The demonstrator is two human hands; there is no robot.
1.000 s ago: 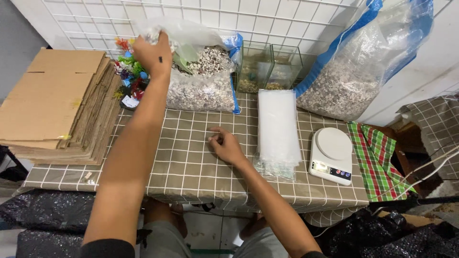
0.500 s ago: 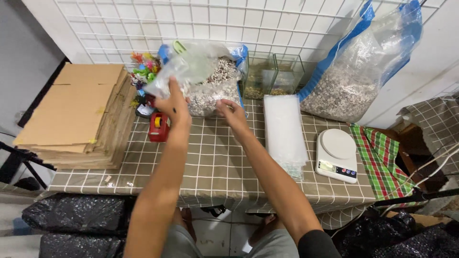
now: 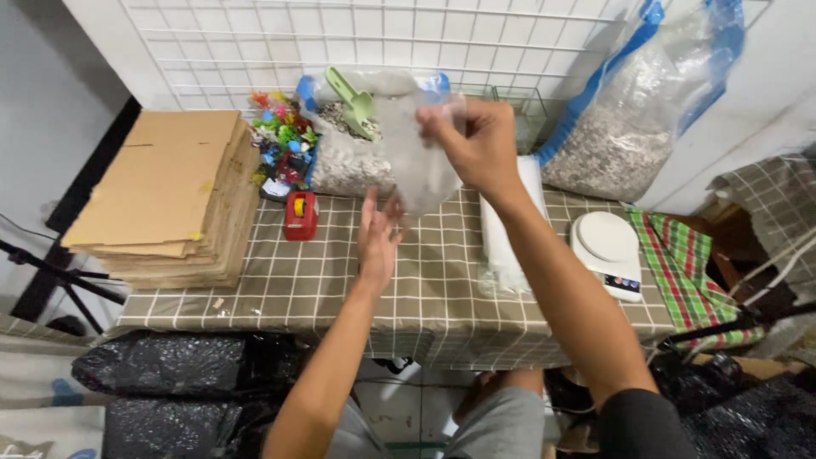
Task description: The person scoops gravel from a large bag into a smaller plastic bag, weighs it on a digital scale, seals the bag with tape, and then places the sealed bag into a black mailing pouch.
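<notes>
From the head camera I am seeing my right hand (image 3: pixel 478 146) pinching the top edge of a small clear plastic bag (image 3: pixel 422 161), fingers closed on it, and holding it up above the checked tablecloth (image 3: pixel 340 289). The bag is hanging with its long axis running up and down, mouth at the top under my fingers, bottom edge pointing down toward the table. It is see-through and slightly blurred, so I am struggling to trace its outline against the open sack of gravel (image 3: pixel 344 153) behind it, and I cannot tell whether anything is inside.

My left hand (image 3: pixel 376 238) is reaching up flat, fingers spread and apart, fingertips just at the bag's lower edge; I cannot tell if they are actually touching it.

My right forearm is covering part of the stack of clear bags (image 3: pixel 503 238) lying on the table. The green scoop (image 3: pixel 353 100) is sticking out of the gravel, its bowl half buried. The large blue-edged sack (image 3: pixel 633 127) is cut off at the top edge.
</notes>
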